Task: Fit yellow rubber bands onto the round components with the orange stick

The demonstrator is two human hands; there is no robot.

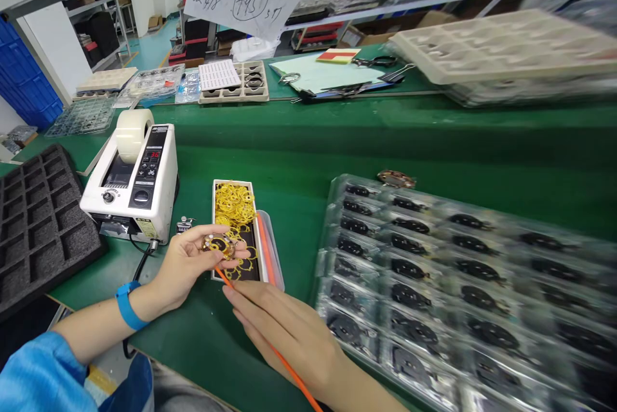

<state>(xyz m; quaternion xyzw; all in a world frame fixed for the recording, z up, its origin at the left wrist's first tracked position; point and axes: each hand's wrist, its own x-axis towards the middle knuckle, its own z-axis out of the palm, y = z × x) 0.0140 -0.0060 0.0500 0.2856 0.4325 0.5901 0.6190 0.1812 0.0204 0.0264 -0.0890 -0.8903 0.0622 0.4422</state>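
My left hand point(186, 267), with a blue band at the wrist, is closed on a small round part point(219, 245) with brown, gold and yellow on its face. Between the fingers of my right hand point(294, 335) is a thin orange stick point(299, 380), its tip touching or very close to the round part's lower edge. Just behind both hands stands a white box point(215, 188) of thin yellow rings point(234, 202). The hands hide part of the box's near end. A clear lidded container point(276, 256) with something orange lies against its right side.
To the left are a white tape dispenser point(161, 187) and a black foam tray point(53, 206). Clear plastic trays point(332, 200) holding several black parts fill the right side. Another round part point(396, 179) lies behind them. A clipboard point(308, 74) and beige trays point(506, 45) stand at the back.
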